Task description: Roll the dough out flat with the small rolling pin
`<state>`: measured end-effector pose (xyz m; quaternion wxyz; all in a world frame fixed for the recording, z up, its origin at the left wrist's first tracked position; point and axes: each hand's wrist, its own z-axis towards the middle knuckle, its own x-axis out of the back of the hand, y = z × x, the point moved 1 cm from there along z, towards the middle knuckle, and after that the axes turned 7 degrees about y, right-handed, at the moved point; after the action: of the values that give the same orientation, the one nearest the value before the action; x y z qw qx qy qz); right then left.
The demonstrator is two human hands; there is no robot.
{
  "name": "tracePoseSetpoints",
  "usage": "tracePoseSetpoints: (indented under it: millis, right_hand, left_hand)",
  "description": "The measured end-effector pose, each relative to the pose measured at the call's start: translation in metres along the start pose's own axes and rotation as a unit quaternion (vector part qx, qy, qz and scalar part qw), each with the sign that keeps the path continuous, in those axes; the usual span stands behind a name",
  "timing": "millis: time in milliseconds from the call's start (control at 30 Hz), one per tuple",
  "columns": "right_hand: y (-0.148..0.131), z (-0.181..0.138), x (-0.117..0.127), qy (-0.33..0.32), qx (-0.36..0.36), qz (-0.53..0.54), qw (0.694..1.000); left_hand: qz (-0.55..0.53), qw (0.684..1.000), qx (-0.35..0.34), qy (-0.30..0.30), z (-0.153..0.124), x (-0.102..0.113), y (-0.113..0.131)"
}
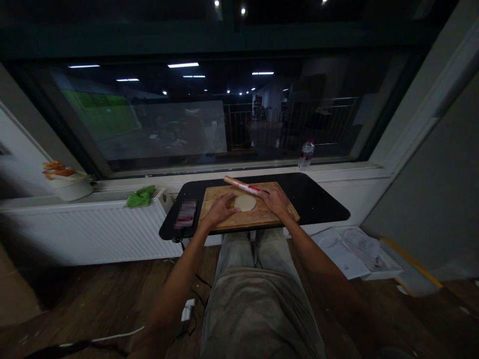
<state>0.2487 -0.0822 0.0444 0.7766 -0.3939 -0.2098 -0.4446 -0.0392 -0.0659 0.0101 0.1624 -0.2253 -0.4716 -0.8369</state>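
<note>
A round, flat piece of dough (245,203) lies on a wooden cutting board (215,195). My left hand (221,209) is at the dough's left edge, thumb on the near side and fingers on the far side, holding its rim. Just beyond the dough, a wooden rolling pin (235,183) with a red and white label slants across the board. Its right end is under the fingers of my right hand (275,200), which is closed over it; the grip is partly hidden by the hand itself.
The board rests on a small black table (322,202). A blurred-out phone-like item (186,213) lies at its left. A water bottle (306,154) stands on the windowsill. On the radiator (112,234) are a green cloth (141,196) and a white pot (71,185). An open white box (355,252) sits right.
</note>
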Motion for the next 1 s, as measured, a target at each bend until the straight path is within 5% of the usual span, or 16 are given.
tracePoseSetpoints:
  millis: [1000]
  right_hand:
    - [-0.004,-0.001,0.004,-0.01,0.012,-0.004,1.0]
  left_hand:
    - [-0.017,1.0,-0.017,0.006,0.001,-0.002,0.004]
